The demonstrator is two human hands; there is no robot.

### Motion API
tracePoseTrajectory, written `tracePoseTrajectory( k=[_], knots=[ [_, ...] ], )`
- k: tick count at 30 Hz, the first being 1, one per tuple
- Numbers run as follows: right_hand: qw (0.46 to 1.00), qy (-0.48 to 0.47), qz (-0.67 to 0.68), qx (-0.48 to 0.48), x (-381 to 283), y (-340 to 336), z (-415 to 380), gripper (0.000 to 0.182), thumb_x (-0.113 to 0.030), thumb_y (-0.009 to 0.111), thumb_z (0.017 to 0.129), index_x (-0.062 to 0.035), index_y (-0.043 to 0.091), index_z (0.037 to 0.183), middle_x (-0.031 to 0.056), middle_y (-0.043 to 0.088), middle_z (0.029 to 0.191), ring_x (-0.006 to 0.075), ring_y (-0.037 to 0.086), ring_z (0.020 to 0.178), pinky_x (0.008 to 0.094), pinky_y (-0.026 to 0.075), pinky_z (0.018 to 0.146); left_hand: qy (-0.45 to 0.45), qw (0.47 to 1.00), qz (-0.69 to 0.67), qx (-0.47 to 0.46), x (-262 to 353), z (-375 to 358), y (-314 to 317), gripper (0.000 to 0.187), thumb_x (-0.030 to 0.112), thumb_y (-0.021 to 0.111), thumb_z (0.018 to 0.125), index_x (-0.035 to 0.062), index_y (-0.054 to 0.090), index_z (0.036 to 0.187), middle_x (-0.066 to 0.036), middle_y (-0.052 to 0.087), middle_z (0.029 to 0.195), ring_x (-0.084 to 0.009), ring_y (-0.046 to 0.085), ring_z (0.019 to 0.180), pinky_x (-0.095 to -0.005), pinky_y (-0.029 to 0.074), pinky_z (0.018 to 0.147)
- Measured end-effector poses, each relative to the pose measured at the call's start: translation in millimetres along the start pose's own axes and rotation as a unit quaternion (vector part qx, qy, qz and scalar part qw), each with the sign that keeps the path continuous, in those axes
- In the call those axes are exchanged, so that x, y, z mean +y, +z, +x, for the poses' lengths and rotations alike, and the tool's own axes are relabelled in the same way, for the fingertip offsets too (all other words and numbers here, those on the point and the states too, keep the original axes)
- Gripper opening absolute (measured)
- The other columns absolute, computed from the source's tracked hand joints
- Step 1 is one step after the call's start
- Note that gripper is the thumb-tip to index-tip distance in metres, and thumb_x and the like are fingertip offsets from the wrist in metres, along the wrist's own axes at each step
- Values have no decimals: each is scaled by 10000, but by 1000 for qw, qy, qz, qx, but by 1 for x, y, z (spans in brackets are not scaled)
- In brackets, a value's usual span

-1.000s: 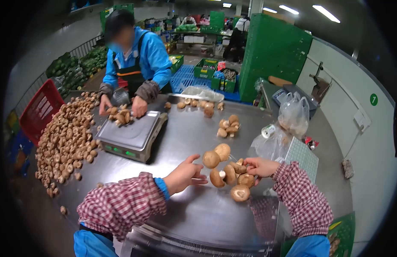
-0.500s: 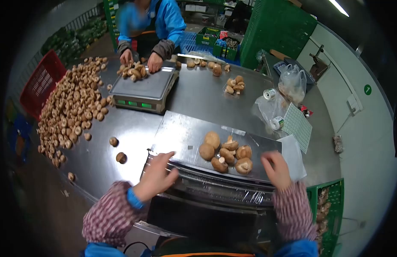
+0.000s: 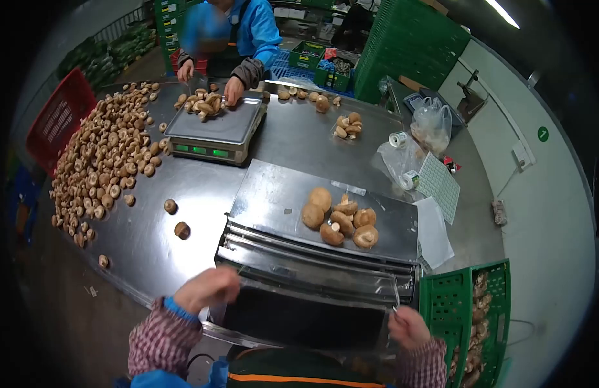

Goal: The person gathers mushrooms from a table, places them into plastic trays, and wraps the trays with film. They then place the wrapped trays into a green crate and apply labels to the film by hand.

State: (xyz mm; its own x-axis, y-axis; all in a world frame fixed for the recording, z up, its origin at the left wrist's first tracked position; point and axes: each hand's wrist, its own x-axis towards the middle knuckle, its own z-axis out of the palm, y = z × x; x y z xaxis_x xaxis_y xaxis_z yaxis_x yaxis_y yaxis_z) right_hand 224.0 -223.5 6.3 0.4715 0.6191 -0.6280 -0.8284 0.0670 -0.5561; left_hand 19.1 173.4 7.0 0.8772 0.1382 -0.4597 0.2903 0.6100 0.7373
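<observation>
Clear plastic film [image 3: 396, 294] is drawn from the roller of a wrapping machine [image 3: 299, 242] toward me. My right hand [image 3: 409, 326] is closed on a gathered corner of it. On the opposite side, my left hand [image 3: 212, 288] is closed at the film's other edge, its fingertips slightly blurred. Beyond the roller, several shiitake mushrooms [image 3: 331, 233] lie grouped on the machine's metal plate [image 3: 267, 194]. Some rest caps up, others show stems. Neither hand touches them.
Across the steel table, a co-worker's hands [image 3: 233, 90] handle mushrooms on a scale [image 3: 215, 126]. A large mushroom pile [image 3: 105, 168] spreads by a red basket [image 3: 60, 126] at left. Label rolls [image 3: 409, 180] and a plastic bag [image 3: 432, 123] sit right; green crates [image 3: 448, 297] stand lower right.
Both hands have come back toward me from beside the plate and closed, with film now stretched between them. The mushrooms on the plate stay in their group.
</observation>
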Motion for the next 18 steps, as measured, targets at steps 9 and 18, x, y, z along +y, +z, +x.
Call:
tracePoseTrajectory(
  k=[9,18],
  knots=[
    [873,-421,135,-205,-165,111,139,256,-114,449,862,79,581,965,219,592,1050,279,543,1030,382,416,945,432,876,-178,-118,116,184,60,325,175,365,868,-16,626,844,-195,594,1086,-303,506,1117,-357,332,1016],
    [890,-144,-405,-153,-120,68,231,283,-148,442,912,-3,554,1128,117,493,1252,170,514,1079,271,413,915,231,821,506,-126,54,250,35,383,228,340,898,-2,561,1110,-186,545,1170,-280,491,1123,-347,374,944]
  ],
)
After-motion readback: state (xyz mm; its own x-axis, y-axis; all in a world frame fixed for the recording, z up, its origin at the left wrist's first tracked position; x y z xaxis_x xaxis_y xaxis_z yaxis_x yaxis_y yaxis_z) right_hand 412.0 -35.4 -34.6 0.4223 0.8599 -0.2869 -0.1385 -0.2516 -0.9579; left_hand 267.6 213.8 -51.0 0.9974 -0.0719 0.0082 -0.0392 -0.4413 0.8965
